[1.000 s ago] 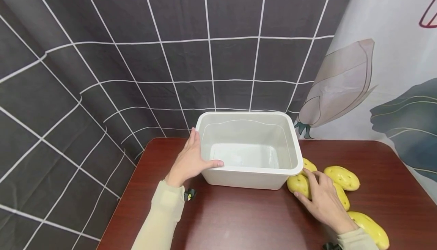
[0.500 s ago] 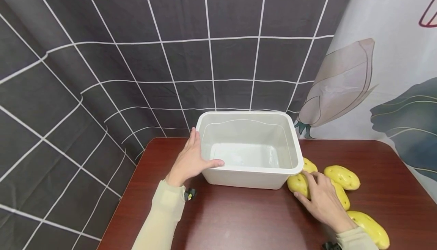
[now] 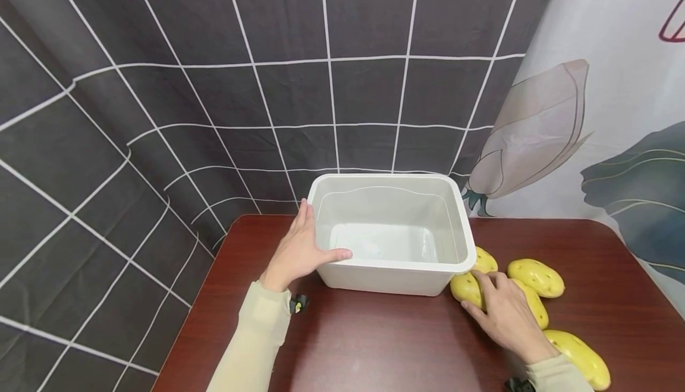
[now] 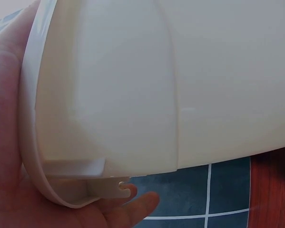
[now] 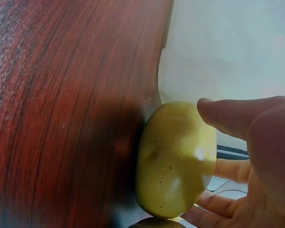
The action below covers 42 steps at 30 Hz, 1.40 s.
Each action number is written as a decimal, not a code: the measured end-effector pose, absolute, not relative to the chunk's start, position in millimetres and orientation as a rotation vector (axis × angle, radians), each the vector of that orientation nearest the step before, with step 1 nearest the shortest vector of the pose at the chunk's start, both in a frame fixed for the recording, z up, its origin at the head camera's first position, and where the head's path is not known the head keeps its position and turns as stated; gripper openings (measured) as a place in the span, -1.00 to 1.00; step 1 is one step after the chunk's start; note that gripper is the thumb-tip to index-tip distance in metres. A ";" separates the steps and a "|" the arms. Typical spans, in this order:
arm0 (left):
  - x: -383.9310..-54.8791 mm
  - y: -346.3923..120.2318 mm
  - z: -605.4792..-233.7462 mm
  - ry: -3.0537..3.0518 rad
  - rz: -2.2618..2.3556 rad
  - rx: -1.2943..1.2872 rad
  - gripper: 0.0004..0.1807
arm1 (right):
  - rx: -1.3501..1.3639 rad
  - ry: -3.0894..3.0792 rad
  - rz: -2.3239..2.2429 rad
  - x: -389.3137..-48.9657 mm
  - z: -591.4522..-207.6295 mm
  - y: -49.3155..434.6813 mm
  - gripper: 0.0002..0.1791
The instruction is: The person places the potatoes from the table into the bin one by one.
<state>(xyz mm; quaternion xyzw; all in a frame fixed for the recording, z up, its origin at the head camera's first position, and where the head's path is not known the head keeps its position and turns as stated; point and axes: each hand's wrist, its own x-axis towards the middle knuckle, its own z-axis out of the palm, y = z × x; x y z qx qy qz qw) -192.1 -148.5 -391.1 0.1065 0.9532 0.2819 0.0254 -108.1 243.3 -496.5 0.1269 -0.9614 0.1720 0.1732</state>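
A pale grey-white plastic bin [image 3: 382, 280] stands upright on the table, and nothing lies inside it. At its front left corner rests my left hand [image 3: 295, 254], thumb straight along the front rim and fingers extended up the left side. In the left wrist view fingertips [image 4: 147, 204] reach past the bin's rim. To the right of the bin, my right hand [image 3: 505, 314] grips a yellow potato [image 3: 464, 291] from above. The right wrist view shows this potato [image 5: 173, 161] between thumb and fingers, low over the tabletop and close to the bin wall.
Several more yellow potatoes lie around the right hand: one behind the bin's corner [image 3: 486, 260], a potato farther right [image 3: 537, 278], one beside the hand [image 3: 537, 309] and a potato near the forearm [image 3: 580, 359]. A dark gridded curtain [image 3: 369, 91] hangs behind the brown table [image 3: 385, 344].
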 end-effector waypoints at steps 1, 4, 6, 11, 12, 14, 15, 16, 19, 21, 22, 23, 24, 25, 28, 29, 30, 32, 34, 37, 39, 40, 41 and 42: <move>-192.6 -148.5 -391.3 2.947 0.872 0.326 0.53 | 0.359 -2.727 0.484 -108.4 -496.1 243.2 -0.28; -193.3 -148.6 -391.8 2.946 0.873 0.320 0.54 | 0.355 -2.739 0.471 -108.6 -495.5 243.2 -0.28; -193.5 -148.7 -392.6 2.945 0.863 0.315 0.54 | 0.351 -2.754 0.461 -108.6 -495.2 243.4 -0.27; -194.3 -149.0 -394.3 2.947 0.854 0.316 0.54 | 0.348 -2.815 0.433 -108.7 -494.1 244.3 -0.26; -194.5 -149.0 -394.3 2.948 0.856 0.317 0.54 | 0.347 -2.824 0.429 -108.8 -493.7 244.4 -0.26; -194.9 -149.2 -394.7 2.947 0.859 0.317 0.53 | 0.344 -2.846 0.425 -109.3 -493.6 244.7 -0.26; -195.1 -149.4 -394.9 2.945 0.859 0.316 0.53 | 0.343 -2.851 0.425 -109.4 -493.4 244.7 -0.26; -195.2 -149.4 -394.9 2.944 0.857 0.316 0.53 | 0.344 -2.853 0.424 -109.6 -493.3 244.6 -0.26; -195.4 -149.5 -394.7 2.946 0.854 0.314 0.53 | 0.347 -2.856 0.430 -110.0 -492.6 243.8 -0.26; -195.1 -149.2 -394.4 2.942 0.857 0.310 0.53 | 0.348 -2.863 0.437 -110.0 -492.1 242.8 -0.26; -194.9 -149.0 -394.2 2.942 0.858 0.308 0.53 | 0.348 -2.869 0.439 -110.2 -492.0 242.4 -0.26; -194.7 -148.8 -394.0 2.941 0.859 0.307 0.53 | 0.346 -2.877 0.442 -110.4 -491.9 242.0 -0.26; -194.4 -148.7 -393.9 2.939 0.860 0.306 0.53 | 0.344 -2.885 0.443 -111.0 -492.0 241.9 -0.25; -194.3 -148.6 -393.8 2.939 0.861 0.306 0.54 | 0.342 -2.892 0.441 -111.5 -492.0 241.7 -0.25; -194.2 -148.2 -393.7 2.942 0.859 0.310 0.54 | 0.335 -2.906 0.438 -113.2 -491.7 241.8 -0.25; -194.2 -148.1 -393.7 2.943 0.856 0.311 0.54 | 0.335 -2.911 0.439 -113.6 -491.5 241.9 -0.24; -194.3 -148.0 -393.7 2.945 0.855 0.314 0.54 | 0.334 -2.914 0.443 -113.9 -491.2 242.1 -0.24; -194.4 -147.9 -393.7 2.948 0.854 0.318 0.54 | 0.334 -2.915 0.453 -113.4 -490.9 242.0 -0.24; -194.4 -148.1 -393.7 2.950 0.850 0.320 0.54 | 0.336 -2.912 0.468 -113.1 -490.9 242.2 -0.23; -194.3 -148.3 -393.9 2.952 0.849 0.321 0.54 | 0.337 -2.901 0.487 -112.4 -491.1 242.4 -0.23; -194.3 -148.4 -394.2 2.950 0.852 0.318 0.54 | 0.337 -2.893 0.493 -112.7 -491.4 242.7 -0.23; -194.4 -148.5 -394.3 2.950 0.853 0.317 0.54 | 0.339 -2.889 0.495 -112.7 -491.6 242.7 -0.23; -194.5 -148.6 -394.7 2.951 0.851 0.315 0.54 | 0.340 -2.879 0.497 -112.4 -491.9 242.6 -0.24; -194.7 -148.7 -395.0 2.950 0.851 0.313 0.54 | 0.342 -2.869 0.500 -112.5 -492.3 242.8 -0.24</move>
